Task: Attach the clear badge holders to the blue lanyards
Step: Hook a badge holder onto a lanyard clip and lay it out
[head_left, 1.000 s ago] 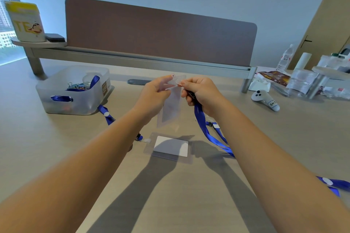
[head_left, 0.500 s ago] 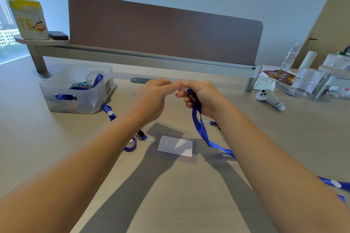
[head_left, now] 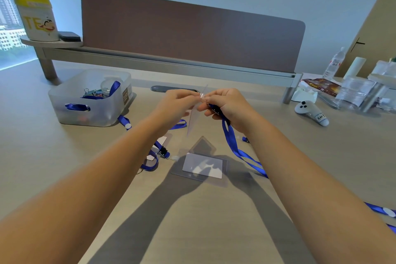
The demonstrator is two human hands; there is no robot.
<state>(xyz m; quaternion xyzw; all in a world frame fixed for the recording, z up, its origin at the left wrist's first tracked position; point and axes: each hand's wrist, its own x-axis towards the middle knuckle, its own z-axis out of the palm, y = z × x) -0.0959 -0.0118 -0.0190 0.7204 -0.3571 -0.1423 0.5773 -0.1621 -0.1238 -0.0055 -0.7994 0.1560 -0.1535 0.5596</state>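
Note:
Above the desk my left hand [head_left: 175, 103] pinches the top of a clear badge holder [head_left: 196, 118], which hangs down edge-on between my hands. My right hand [head_left: 227, 106] grips the black clip end of a blue lanyard [head_left: 232, 143] right against the holder's top; the strap trails down to the desk and off to the right. A second clear badge holder with a white card [head_left: 202, 166] lies flat on the desk below my hands. Another blue lanyard [head_left: 153, 161] with its clip lies to the left of it.
A translucent bin [head_left: 90, 100] with binder clips and more blue lanyard stands at the left. A white controller [head_left: 310, 111], plastic bags and a water bottle [head_left: 334, 63] sit at the right. A brown divider panel [head_left: 192, 34] runs along the desk's back.
My hands have stayed together at the holder's top. The clear holder, hidden half a second ago, now hangs edge-on between them. The view has shifted slightly.

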